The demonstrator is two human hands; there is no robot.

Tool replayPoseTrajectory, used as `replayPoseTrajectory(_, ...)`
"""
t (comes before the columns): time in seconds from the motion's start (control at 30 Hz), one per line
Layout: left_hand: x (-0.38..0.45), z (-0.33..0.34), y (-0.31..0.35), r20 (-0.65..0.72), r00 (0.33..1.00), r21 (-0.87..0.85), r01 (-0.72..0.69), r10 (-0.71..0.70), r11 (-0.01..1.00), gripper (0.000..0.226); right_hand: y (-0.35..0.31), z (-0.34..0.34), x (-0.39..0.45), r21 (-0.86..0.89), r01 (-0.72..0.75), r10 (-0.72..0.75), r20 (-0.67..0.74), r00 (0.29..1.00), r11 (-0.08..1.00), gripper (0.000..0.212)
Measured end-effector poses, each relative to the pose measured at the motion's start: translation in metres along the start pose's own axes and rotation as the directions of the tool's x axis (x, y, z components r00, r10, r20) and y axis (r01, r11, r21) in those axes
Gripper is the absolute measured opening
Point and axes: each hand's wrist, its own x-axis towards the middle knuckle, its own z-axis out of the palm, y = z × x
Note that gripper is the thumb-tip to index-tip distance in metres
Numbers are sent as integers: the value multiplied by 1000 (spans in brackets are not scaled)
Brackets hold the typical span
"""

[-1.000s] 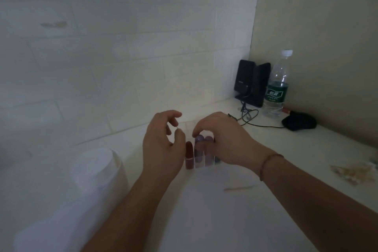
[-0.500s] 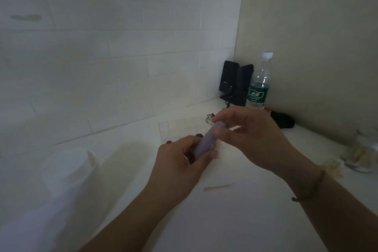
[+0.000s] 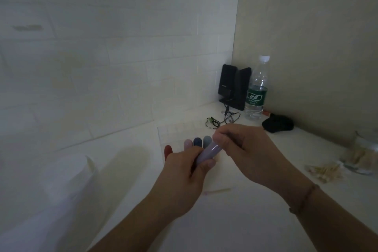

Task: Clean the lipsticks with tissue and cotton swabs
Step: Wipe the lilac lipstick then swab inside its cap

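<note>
A pale purple lipstick (image 3: 208, 152) is held tilted above the white table by both hands. My left hand (image 3: 185, 166) grips its lower end. My right hand (image 3: 243, 145) pinches its upper end, fingers curled over the top. Behind the hands, several more lipsticks stand in a clear holder (image 3: 176, 131): a red one (image 3: 168, 150), a pink one (image 3: 188, 143), a dark blue one (image 3: 197, 141) and a grey one (image 3: 207, 141). A used cotton swab (image 3: 218, 191) lies on the table below the hands. A white tissue roll (image 3: 81, 178) stands at the left.
A pile of cotton swabs (image 3: 325, 172) lies at the right beside a clear container (image 3: 366, 149). In the back corner are a water bottle (image 3: 256, 92), two black speakers (image 3: 234, 86) with cables (image 3: 223, 120), and a black mouse (image 3: 278, 124).
My right hand lifted the purple lipstick out of the holder, my left hand took its lower end. Both hands now hold it slightly lower and nearer; the camera view shifted left.
</note>
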Motion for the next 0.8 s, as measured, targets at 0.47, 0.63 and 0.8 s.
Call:
replayPoseTrajectory(0.47,2,-4,-10,83,997,71,-11,5,997,24,10,6,-3,-53,117,-117,5,993,992,12)
replayPoseTrajectory(0.63,1,-15,6,-115,985,49,-122,127,991,19,12,20,-3,670,-16,42,-23,999,743,36)
replayPoseTrajectory(0.8,4,-63,44,-228,973,-65,-64,48,996,17,1,61,-22,206,59,-88,136,987,977,20)
